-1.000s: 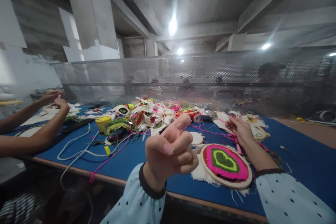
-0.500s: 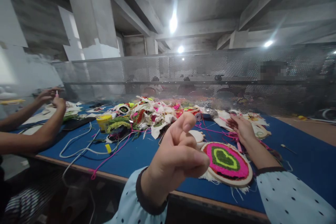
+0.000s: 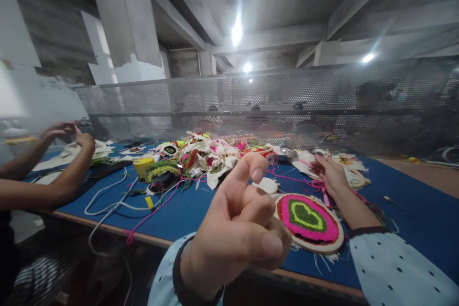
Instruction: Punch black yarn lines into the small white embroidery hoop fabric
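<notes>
My left hand [image 3: 244, 220] is raised close to the camera, fingers curled in against the thumb and the index finger bent upward; nothing shows between them. My right hand [image 3: 330, 174] rests on the blue table [image 3: 186, 213] beyond a wooden embroidery hoop [image 3: 309, 222] that holds a pink, green and red tufted heart. Its fingers close on a tangle of pink yarn [image 3: 287, 179] that trails off to the left. A pink tool [image 3: 325, 199] lies under the wrist beside the hoop.
A heap of tufted fabric pieces [image 3: 204, 158], a yellow pot [image 3: 142, 167] and white cords [image 3: 107, 201] lie mid-table. Another person's arms [image 3: 53, 177] work at the left end. A perforated metal screen [image 3: 272, 105] runs along the table's far side.
My left hand has come nearer the camera and lower right, now covering part of the hoop's left edge. My right hand has stayed on the yarn.
</notes>
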